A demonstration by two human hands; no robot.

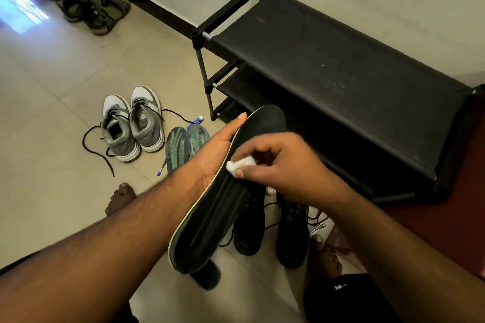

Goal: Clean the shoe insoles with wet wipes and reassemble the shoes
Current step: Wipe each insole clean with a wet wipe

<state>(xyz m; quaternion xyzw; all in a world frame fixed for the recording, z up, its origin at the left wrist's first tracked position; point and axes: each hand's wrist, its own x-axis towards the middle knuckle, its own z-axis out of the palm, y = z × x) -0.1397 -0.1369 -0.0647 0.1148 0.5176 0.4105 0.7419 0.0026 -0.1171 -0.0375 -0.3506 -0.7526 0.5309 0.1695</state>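
The left hand [223,141] supports a black insole [225,191] from beneath, fingers stretched straight along its left edge, holding it tilted above the floor with its toe end pointing away. The right hand [278,162] has its grip closed on a crumpled white wet wipe [240,164], pinched between thumb and fingertips and pressed onto the insole's middle. Below the insole stand two black shoes [270,231]; to the left, on the tiled floor [52,165], sit grey sneakers [133,123] beside two green insoles [186,147], and a black shoe rack [341,73] stands at the far right.
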